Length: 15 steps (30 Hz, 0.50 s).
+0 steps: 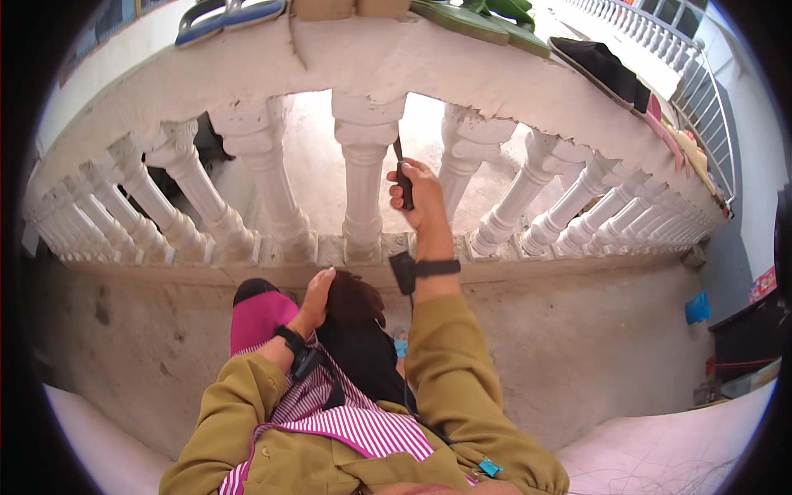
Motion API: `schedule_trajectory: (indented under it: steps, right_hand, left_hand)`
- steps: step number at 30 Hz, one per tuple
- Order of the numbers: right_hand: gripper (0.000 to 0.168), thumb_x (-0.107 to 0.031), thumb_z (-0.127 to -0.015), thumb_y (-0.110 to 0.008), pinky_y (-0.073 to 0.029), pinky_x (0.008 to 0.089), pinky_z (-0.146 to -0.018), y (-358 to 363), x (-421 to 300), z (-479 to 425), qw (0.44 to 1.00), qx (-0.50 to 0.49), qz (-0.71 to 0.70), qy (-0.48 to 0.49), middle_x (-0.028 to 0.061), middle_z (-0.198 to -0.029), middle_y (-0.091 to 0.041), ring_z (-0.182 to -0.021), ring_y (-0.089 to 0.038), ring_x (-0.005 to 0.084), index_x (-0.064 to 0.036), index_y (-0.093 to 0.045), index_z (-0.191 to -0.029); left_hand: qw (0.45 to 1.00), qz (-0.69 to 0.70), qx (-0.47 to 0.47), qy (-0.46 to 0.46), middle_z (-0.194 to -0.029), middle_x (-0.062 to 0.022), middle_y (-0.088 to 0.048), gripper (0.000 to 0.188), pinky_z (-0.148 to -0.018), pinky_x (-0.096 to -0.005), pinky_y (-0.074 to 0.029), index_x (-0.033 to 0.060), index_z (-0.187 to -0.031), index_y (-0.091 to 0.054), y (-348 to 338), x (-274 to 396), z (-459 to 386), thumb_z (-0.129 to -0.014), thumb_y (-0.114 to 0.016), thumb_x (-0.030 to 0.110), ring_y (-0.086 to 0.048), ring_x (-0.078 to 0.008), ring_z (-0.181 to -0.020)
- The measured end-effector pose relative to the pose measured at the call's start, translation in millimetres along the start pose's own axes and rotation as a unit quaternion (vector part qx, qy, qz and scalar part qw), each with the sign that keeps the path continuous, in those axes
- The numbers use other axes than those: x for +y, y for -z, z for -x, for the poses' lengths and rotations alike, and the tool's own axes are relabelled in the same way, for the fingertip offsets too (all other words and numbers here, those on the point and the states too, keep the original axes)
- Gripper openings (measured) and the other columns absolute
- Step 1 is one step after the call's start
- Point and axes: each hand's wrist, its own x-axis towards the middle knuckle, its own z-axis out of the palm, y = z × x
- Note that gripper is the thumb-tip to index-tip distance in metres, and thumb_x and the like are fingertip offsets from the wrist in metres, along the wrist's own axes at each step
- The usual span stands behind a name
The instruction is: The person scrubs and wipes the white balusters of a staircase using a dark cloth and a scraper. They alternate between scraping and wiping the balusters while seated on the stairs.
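My right hand [427, 192] is raised in front of the balustrade and closed around the dark handle of a slim tool [404, 182]. The tool's narrow dark end points up beside the neck of a white baluster [364, 167]; whether it touches is unclear, and its exact kind cannot be told. Low by my knees, my left hand [317, 297] holds the edge of a dark brown soft item [356, 300], perhaps cloth, which lies over my black-clad leg. A striped pink-and-white apron [359, 427] covers my lap.
On the pale top rail [371, 62] rest blue-soled footwear [232, 18], green slippers [470, 25], a black shoe [597, 68] and pink footwear [665, 133]. White balusters curve off to both sides. A blue container [697, 307] stands at the right on the concrete floor [557, 346].
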Motion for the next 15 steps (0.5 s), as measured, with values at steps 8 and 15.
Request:
schedule_trajectory:
  steps: [8,15]
  right_hand:
    - [0.039,-0.012,-0.091,-0.055,-0.034,0.0225,-0.037,4,-4,37,0.991,-0.031,0.073,0.105,0.0084,-0.081,-0.059,-0.047,-0.047,0.0089,0.000,-0.047,-0.128]
    - [0.034,-0.012,-0.091,-0.055,-0.030,0.0219,-0.037,12,-29,29,0.977,-0.068,0.142,0.145,0.0075,-0.073,-0.061,-0.042,-0.044,0.0069,0.003,-0.055,-0.121]
  left_hand:
    - [0.999,0.034,0.022,0.000,-0.099,-0.0034,-0.065,0.025,-0.084,-0.0285,-0.049,0.0092,-0.102,-0.061,7,-5,3,-0.095,-0.049,0.030,-0.061,-0.0139,-0.092]
    - [0.999,-0.032,0.015,-0.009,-0.109,-0.0108,-0.064,0.038,-0.095,-0.0323,-0.044,0.0038,-0.116,-0.058,0,5,9,-0.096,-0.046,0.034,-0.060,-0.0206,-0.104]
